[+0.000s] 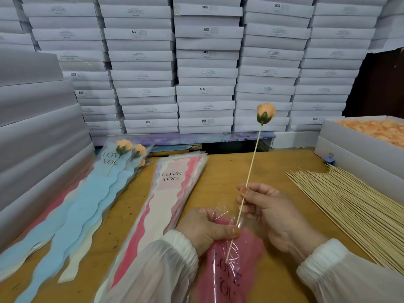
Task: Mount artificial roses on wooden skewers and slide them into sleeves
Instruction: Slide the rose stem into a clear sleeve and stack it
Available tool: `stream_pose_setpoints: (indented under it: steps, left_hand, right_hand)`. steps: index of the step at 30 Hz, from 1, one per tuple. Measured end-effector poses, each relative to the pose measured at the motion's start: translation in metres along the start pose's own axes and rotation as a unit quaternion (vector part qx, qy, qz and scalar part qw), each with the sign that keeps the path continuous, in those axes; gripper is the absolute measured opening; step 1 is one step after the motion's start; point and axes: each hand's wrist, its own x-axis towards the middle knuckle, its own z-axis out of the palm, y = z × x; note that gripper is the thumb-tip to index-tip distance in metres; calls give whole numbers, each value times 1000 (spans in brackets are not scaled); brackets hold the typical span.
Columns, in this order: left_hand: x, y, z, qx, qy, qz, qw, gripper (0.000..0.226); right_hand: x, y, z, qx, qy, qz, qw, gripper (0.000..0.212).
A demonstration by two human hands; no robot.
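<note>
Sleeving step: the right hand (267,212) pinches the peach rose's thin wooden skewer (251,169), its tip inside the pink cellophane sleeve (231,265) whose mouth, at 6 o'clock, the left hand (206,229) grips; next, push it deeper.

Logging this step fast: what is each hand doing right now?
Left hand: closed, pinching the mouth of the pink clear-plastic sleeve.
Right hand: closed on the thin wooden skewer topped by the peach artificial rose.
</note>
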Motion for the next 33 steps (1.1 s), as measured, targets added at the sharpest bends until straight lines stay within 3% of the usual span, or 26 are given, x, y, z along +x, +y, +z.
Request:
stream_pose_setpoints:
  steps: [6, 11, 13, 16, 21, 28, 33]
  left_hand:
    - [-2, 0, 5, -25, 1, 20, 999, 27]
    - [0, -2, 13, -16, 25, 37, 999, 21]
    - [1, -5, 13, -1, 25, 30, 999, 19]
    - [0, -8, 14, 30, 2, 10, 999, 22]
    - [1, -11, 18, 35, -10, 0, 999, 27]
    - [3, -7, 18, -18, 5, -5, 1000, 29]
    - [3, 0, 17, -65, 17, -7, 998, 32]
  right_hand:
    - [-3, 0, 1, -28, -40, 38, 998, 28]
    - [-7, -5, 4, -8, -83, 53, 995, 30]
    - [-4, -8, 3, 12, -74, 41, 996, 31]
    - [3, -14, 0, 18, -13, -6, 1000, 12]
    - [11, -14, -6, -23, 64, -55, 996, 19]
    - [8, -9, -3, -40, 66, -60, 995, 14]
    - [4, -4, -2, -46, 10, -21, 999, 13]
